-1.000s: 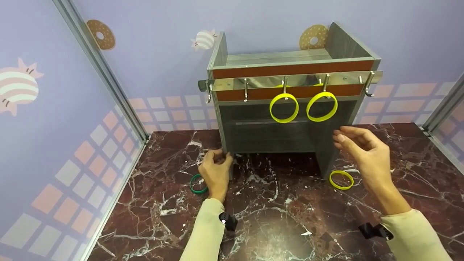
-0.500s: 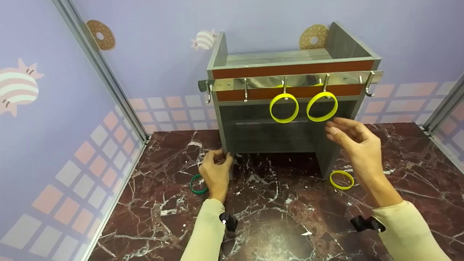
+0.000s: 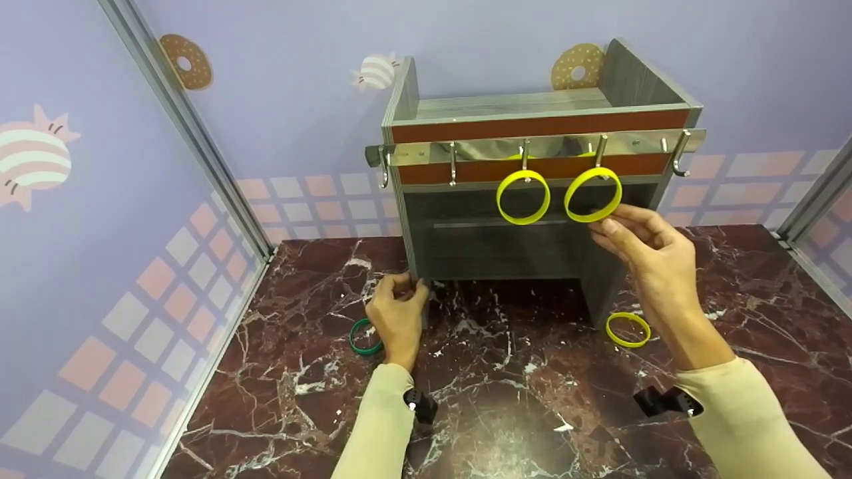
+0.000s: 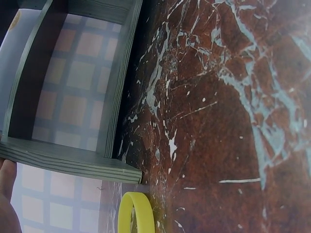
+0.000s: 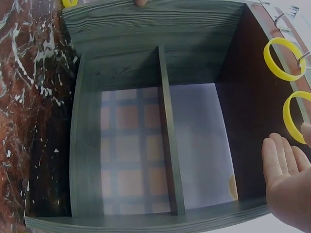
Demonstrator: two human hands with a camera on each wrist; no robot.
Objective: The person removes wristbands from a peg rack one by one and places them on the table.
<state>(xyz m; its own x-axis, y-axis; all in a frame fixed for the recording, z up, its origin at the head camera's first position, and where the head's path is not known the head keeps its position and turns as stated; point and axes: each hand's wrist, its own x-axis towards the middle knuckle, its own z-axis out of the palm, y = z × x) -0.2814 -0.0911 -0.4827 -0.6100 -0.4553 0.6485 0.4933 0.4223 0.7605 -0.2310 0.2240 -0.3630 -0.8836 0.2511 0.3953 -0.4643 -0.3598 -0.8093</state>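
Note:
Two yellow bands, a left one (image 3: pixel 523 219) and a right one (image 3: pixel 571 207), hang from neighbouring hooks on a metal rail across a grey wooden shelf unit (image 3: pixel 406 226). At the right band's lower edge are the thumb and index finger of my right hand (image 3: pixel 665 266); its fingers look straight and spread from the thumb in the right wrist view. My left hand (image 3: pixel 396 313) grips the front edge of the left side panel low down; a fingertip (image 5: pixel 141 2) shows at that panel in the right wrist view. A green band (image 3: pixel 356 346) lies beside the left hand, partly hidden by it.
Another yellow band (image 3: pixel 628 344) lies on the dark red marbled tabletop (image 3: pixel 492 426), by the unit's right foot. The metal rail (image 3: pixel 426 154) carries several hooks without bands. In the left wrist view, a yellow-looking band (image 4: pixel 146 208) lies beyond a side panel.
My right hand has moved left and up, from below and right of the right hanging band to its lower edge. The left hand and the bands have stayed put.

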